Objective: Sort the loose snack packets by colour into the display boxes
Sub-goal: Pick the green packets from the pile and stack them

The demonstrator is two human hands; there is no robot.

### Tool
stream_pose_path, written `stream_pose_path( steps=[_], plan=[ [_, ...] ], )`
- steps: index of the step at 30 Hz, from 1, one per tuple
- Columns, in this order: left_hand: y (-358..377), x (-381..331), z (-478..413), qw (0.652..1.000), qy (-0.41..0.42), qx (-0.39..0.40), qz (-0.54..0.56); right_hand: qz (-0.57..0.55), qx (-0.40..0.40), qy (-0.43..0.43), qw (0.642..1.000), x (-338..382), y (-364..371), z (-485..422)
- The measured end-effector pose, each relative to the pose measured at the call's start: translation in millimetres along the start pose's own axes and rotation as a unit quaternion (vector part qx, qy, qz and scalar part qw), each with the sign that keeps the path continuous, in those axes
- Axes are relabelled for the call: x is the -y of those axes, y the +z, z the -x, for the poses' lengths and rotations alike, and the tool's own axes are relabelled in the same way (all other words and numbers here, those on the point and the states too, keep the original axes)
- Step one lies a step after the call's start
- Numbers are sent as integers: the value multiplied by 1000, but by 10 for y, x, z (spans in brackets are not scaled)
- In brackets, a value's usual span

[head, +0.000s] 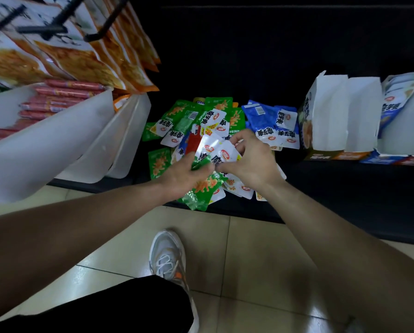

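Note:
A heap of loose snack packets lies on the dark bottom shelf [333, 186]: green packets [184, 116] at the left and middle, blue packets [270, 121] at the right, one red packet [193, 143] among them. My left hand [183, 176] grips a bunch of green packets [204, 192] that hang below it. My right hand [251, 162] pinches white-topped packets [221, 151] at the top of that bunch. An open white display box [331, 116] stands to the right of the heap, and beside it another box holds blue packets [398, 97].
White plastic bins [56, 145] lean at the left, one holding red sausages [64, 94]. Orange snack bags [85, 56] hang on hooks above them. My shoe [167, 255] and knee are on the tiled floor [249, 272] in front of the shelf.

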State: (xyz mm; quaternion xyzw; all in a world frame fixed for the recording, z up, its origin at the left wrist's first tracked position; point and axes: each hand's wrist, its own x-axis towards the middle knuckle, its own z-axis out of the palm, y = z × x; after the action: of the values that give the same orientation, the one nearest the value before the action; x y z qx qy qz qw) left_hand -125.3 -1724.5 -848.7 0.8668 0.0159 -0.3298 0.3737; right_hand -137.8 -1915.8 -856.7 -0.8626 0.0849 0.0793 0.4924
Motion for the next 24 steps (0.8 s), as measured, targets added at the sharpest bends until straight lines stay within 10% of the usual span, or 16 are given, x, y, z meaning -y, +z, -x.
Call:
stream_pose_path(
  steps=[5,10,24],
  plan=[
    [-31,135,-58,1000,-12,-17,2,173,-65,-53,981,-185,143,-265],
    [-171,218,-191,994,-55,-94,22,385,83,-67,917,-561,157,-431],
    [-95,181,-128,994,-59,-93,14,300,-82,132,941,-742,-21,-388]
  ],
)
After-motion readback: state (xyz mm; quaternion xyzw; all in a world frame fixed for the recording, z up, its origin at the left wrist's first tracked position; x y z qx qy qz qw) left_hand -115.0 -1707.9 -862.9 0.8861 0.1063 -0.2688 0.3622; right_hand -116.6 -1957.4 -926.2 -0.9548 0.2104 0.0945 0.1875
